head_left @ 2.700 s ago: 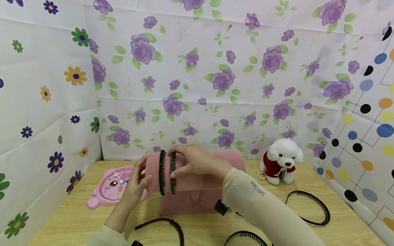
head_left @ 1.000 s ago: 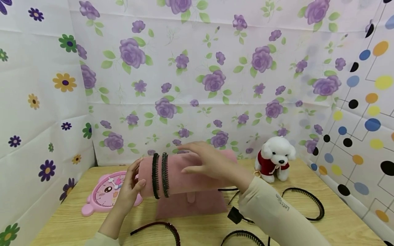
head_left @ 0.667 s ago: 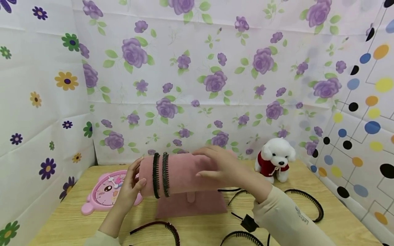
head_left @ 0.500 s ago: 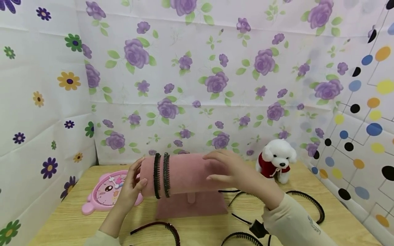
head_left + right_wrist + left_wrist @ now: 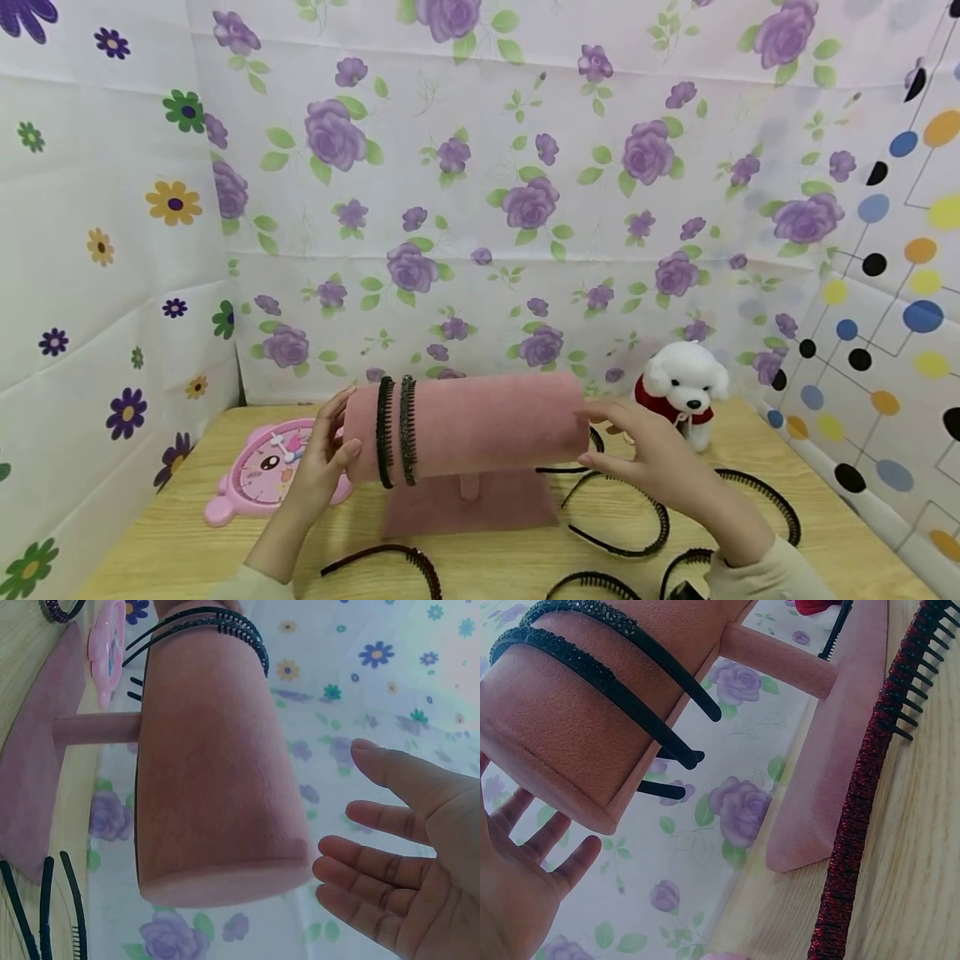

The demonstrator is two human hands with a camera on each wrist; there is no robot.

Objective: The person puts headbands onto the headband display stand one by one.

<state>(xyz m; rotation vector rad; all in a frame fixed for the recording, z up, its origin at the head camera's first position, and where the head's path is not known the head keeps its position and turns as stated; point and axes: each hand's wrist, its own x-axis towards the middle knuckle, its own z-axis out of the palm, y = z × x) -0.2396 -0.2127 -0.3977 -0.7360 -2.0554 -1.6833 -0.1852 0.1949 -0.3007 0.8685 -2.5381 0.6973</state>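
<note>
Head view: one pink stand (image 5: 498, 425) is set on the middle of the desk (image 5: 172, 533), with two dark headbands (image 5: 384, 433) hooked side by side over its left part and the rest of its length bare. Judged from the pose, the stand is being steadied or straightened from both ends; a light, even touch would be called for next — with the headbands left undisturbed. Two hands are seen. At the left end, the left hand (image 5: 326, 457) is placed with fingers loosely spread, the thumb seemingly laid on the front edge; how firmly cannot be told. At the right end, the right hand (image 5: 651, 454) is held with fingers and thumb parted, nothing gripped; contact cannot be told. Around the stand, six loose headbands (image 5: 588, 577) seem to be scattered — five black, one dark red — some partly hidden. Farther out, one pink clock (image 5: 258, 479) and one toy dog (image 5: 684, 379) are placed.
</note>
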